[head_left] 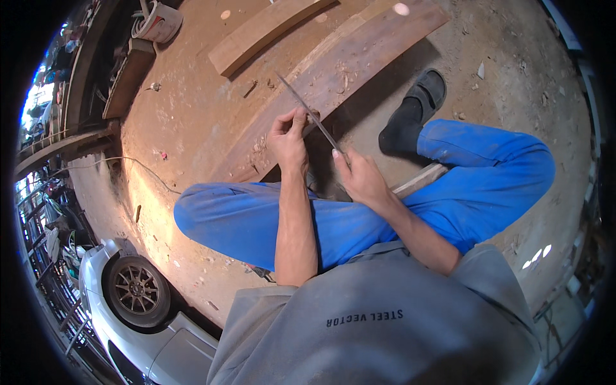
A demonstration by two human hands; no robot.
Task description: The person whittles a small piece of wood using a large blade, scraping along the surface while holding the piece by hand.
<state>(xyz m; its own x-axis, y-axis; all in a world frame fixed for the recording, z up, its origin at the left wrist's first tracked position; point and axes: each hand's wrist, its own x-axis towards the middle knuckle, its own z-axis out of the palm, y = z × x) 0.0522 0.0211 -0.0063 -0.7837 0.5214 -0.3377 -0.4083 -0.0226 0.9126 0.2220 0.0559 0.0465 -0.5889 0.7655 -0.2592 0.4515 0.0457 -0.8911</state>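
R hand (364, 180) holds thin tool (311, 117), axis diag., tip fwd-L

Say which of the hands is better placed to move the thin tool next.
Probably the right hand: it grips the tool by its near end. The left hand is beside its shaft, fingers curled; what they hold is unclear.

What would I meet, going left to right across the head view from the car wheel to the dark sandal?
Car wheel → left hand → right hand → dark sandal. The thin dark tool overlaps the hands' span, so it is left out.
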